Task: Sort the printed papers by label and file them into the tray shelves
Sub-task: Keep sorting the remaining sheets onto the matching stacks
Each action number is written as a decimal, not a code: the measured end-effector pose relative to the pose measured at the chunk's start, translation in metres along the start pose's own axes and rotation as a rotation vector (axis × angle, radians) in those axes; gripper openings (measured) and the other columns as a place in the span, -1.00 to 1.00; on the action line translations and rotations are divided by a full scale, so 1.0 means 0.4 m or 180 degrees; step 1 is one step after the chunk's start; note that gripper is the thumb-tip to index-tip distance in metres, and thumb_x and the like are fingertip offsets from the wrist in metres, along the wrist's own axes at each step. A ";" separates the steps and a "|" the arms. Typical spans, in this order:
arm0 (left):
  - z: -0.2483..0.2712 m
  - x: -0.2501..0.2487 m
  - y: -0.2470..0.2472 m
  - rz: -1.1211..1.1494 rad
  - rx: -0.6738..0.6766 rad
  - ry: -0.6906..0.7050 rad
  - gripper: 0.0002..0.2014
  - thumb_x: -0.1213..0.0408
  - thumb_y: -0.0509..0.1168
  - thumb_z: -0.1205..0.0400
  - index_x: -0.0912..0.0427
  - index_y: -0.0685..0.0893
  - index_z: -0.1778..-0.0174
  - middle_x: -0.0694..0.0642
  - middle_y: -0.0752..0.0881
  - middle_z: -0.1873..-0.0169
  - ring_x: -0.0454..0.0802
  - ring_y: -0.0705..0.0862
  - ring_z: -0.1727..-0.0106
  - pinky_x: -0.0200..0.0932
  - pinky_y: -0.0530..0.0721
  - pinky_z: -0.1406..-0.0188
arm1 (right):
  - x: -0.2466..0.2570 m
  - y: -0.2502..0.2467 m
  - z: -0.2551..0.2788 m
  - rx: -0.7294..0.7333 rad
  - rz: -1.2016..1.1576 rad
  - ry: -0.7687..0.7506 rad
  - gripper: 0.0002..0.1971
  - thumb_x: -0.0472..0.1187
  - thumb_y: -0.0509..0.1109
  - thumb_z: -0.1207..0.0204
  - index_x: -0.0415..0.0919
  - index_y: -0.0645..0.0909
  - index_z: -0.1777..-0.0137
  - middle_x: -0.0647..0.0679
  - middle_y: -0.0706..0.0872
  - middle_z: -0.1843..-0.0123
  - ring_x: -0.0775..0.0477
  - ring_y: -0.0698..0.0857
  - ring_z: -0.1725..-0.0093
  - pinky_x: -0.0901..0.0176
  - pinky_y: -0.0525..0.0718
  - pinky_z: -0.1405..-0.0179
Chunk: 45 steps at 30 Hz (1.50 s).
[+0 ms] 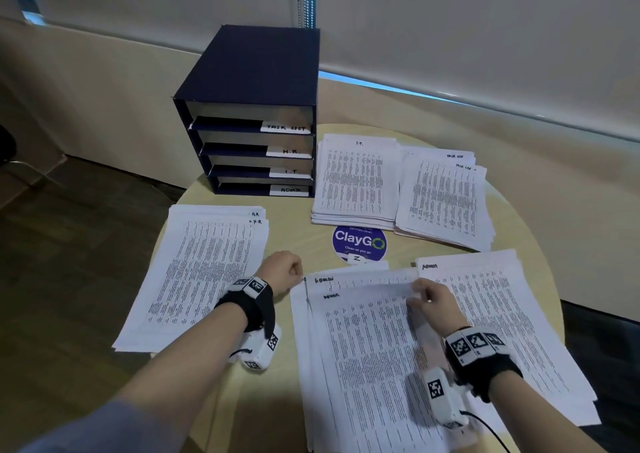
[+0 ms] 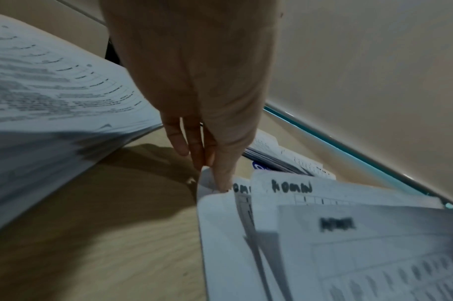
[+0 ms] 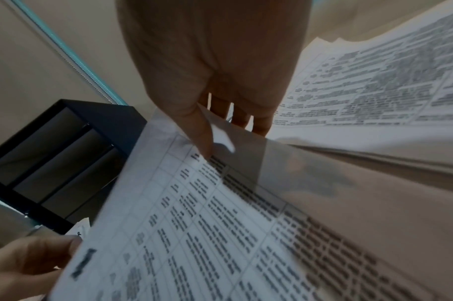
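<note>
A dark blue tray shelf unit (image 1: 249,81) stands at the back of the round table, with slots labelled TASK LIST, H.R., I.T. and ADMIN. In front of me lies a loose pile of admin papers (image 1: 367,355). My left hand (image 1: 289,274) pinches that pile's top left corner (image 2: 207,193) between thumb and fingers. The top admin sheet (image 3: 194,224) is pinched at its upper edge by my right hand (image 1: 424,295), thumb on top and fingers beneath, and the edge is lifted a little. The shelf unit (image 3: 60,154) shows beyond it in the right wrist view.
An H.R. stack (image 1: 201,272) lies at the left, an I.T. stack (image 1: 356,182) and a task list stack (image 1: 446,199) at the back right, another admin stack (image 1: 491,314) at the right. A ClayGo sticker (image 1: 359,243) marks the table (image 1: 270,400). Floor drops off left.
</note>
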State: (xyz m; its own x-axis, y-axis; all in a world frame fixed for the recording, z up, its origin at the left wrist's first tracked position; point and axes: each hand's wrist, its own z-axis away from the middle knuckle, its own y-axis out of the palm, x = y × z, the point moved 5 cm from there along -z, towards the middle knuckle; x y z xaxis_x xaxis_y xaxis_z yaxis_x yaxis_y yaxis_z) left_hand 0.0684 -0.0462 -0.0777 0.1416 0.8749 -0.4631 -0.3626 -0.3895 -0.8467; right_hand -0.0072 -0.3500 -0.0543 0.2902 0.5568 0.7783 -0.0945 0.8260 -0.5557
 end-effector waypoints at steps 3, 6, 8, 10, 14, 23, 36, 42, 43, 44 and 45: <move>0.003 -0.008 -0.011 0.0274 0.0012 0.0148 -0.87 0.29 0.39 -0.57 0.08 0.59 0.25 -0.09 0.56 0.25 -0.06 0.57 0.16 -0.31 0.43 0.25 | 0.018 0.008 -0.005 -0.0135 -0.0453 0.0304 -0.56 -0.55 0.32 -0.44 -0.11 0.42 -0.22 -0.02 0.65 0.23 -0.02 0.63 0.27 0.31 0.51 0.37; 0.010 -0.022 -0.034 0.0902 0.0133 0.0239 -0.88 0.29 0.27 -0.67 0.05 0.52 0.18 0.01 0.62 0.16 -0.08 0.56 0.16 -0.17 0.47 0.13 | 0.020 0.030 -0.027 -0.0183 -0.0868 0.0646 -0.28 -0.52 0.38 -0.42 -0.14 0.21 -0.53 -0.27 0.64 -0.20 -0.17 0.66 -0.05 -0.01 0.65 -0.04; 0.012 -0.024 -0.042 0.1358 0.0164 0.0071 -0.90 0.23 0.18 -0.73 0.01 0.48 0.11 0.02 0.57 0.22 -0.07 0.47 0.27 -0.14 0.39 0.20 | 0.027 0.045 -0.036 -0.0274 -0.1178 0.0896 -0.19 -0.55 0.39 -0.41 -0.21 0.12 -0.60 -0.24 0.50 -0.42 -0.24 0.58 -0.26 -0.02 0.60 -0.17; 0.013 -0.027 -0.042 0.1741 0.0172 -0.0093 -0.91 0.16 0.13 -0.75 0.00 0.48 0.05 0.08 0.49 0.32 -0.01 0.41 0.32 -0.13 0.35 0.26 | 0.034 0.070 -0.042 -0.0220 -0.1514 0.1150 -0.27 -0.57 0.38 -0.41 -0.28 0.21 -0.55 -0.24 0.54 -0.37 -0.22 0.64 -0.15 0.04 0.64 -0.03; 0.016 -0.040 -0.031 0.2668 0.0357 -0.0300 -0.91 0.11 0.17 -0.75 -0.03 0.51 0.05 0.23 0.61 0.19 0.03 0.57 0.20 -0.17 0.47 0.29 | 0.033 0.102 -0.066 0.0090 -0.1081 0.1441 -0.49 -0.31 0.50 -0.37 -0.36 0.47 -0.31 -0.23 0.71 -0.09 -0.24 0.69 -0.05 -0.19 0.64 -0.21; 0.015 -0.063 -0.006 0.3969 -0.0024 -0.0742 -0.62 -0.05 0.17 -0.73 0.24 0.57 -0.16 0.23 0.70 -0.14 0.01 0.69 -0.08 -0.06 0.60 -0.15 | 0.064 0.039 -0.045 0.0053 -0.0602 0.0670 -0.66 -0.26 0.25 -0.57 -0.14 0.50 -0.35 -0.19 0.67 -0.24 -0.20 0.64 -0.19 -0.23 0.59 -0.25; -0.083 -0.415 0.337 0.3144 0.1101 -0.1296 0.09 -0.22 0.38 -0.08 0.01 0.15 -0.56 0.12 0.49 -0.43 0.12 0.64 -0.27 0.13 0.78 -0.02 | -0.061 -0.376 -0.112 -0.1252 0.0383 0.1260 -0.49 -0.12 0.35 -0.55 -0.30 0.37 -0.44 -0.33 0.53 -0.38 -0.31 0.56 -0.29 -0.02 0.49 -0.23; -0.096 -0.455 0.310 0.3175 0.1280 -0.1460 -0.09 0.01 0.37 -0.36 0.22 0.16 -0.59 0.30 0.44 -0.47 0.20 0.64 -0.21 0.01 0.70 -0.02 | -0.221 -0.350 -0.027 -0.0748 0.1345 0.2305 -0.34 0.11 0.18 -0.46 -0.26 0.24 -0.47 -0.28 0.36 -0.47 -0.37 0.45 -0.36 -0.19 0.48 -0.28; -0.093 -0.449 0.307 0.3172 0.1307 -0.1530 -0.20 0.08 0.34 -0.48 0.24 0.16 -0.59 0.30 0.40 -0.50 0.24 0.61 -0.29 0.08 0.67 -0.06 | -0.217 -0.337 -0.013 -0.0692 0.1482 0.2334 -0.35 0.10 0.16 -0.42 -0.25 0.25 -0.44 -0.26 0.35 -0.45 -0.36 0.44 -0.35 -0.21 0.46 -0.25; -0.092 -0.439 0.310 0.3164 0.1336 -0.1595 -0.29 0.13 0.31 -0.56 0.25 0.17 -0.57 0.29 0.39 -0.50 0.25 0.57 -0.35 0.12 0.66 -0.06 | -0.215 -0.326 -0.008 -0.0683 0.1570 0.2323 -0.37 0.09 0.17 -0.39 -0.24 0.27 -0.41 -0.26 0.34 -0.42 -0.34 0.42 -0.34 -0.21 0.43 -0.23; -0.091 -0.428 0.312 0.3141 0.1355 -0.1650 -0.34 0.16 0.29 -0.59 0.25 0.18 -0.56 0.27 0.41 -0.47 0.24 0.57 -0.34 0.12 0.67 -0.02 | -0.208 -0.314 -0.006 -0.0690 0.1590 0.2319 -0.39 0.07 0.19 -0.39 -0.24 0.30 -0.39 -0.27 0.34 -0.40 -0.33 0.40 -0.33 -0.19 0.42 -0.22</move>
State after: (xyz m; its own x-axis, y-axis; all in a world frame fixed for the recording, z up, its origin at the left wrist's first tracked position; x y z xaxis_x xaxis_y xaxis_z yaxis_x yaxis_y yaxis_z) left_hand 0.0324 -0.2550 -0.1136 -0.7233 0.3014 -0.6213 -0.3960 -0.9181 0.0157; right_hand -0.0171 -0.5004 -0.0498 0.8006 0.5915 0.0955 -0.2112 0.4277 -0.8789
